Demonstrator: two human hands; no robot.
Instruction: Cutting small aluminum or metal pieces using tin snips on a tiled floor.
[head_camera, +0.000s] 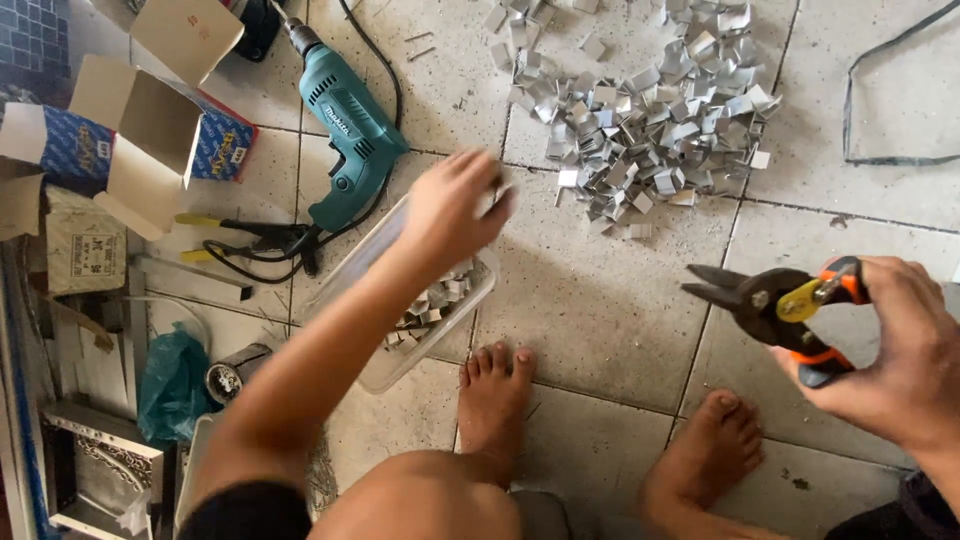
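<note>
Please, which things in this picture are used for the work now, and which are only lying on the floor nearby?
In use:
- left hand, over the clear plastic box
- small bent metal pieces in that box
- pile of metal pieces on the tiles
- right hand holding the snips

Lying about:
- teal drill
- open cardboard boxes
- yellow-handled pliers
- green bag
- metal strip

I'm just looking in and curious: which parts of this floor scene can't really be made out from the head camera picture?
- Left hand: motion-blurred, so whatever its fingers pinch is unclear.
- Clear plastic tub: the forearm covers much of it, hiding many metal pieces inside.
- Snips: the right hand wraps the orange handles.
- Teal drill: its rear is cut off by the top edge.
</note>
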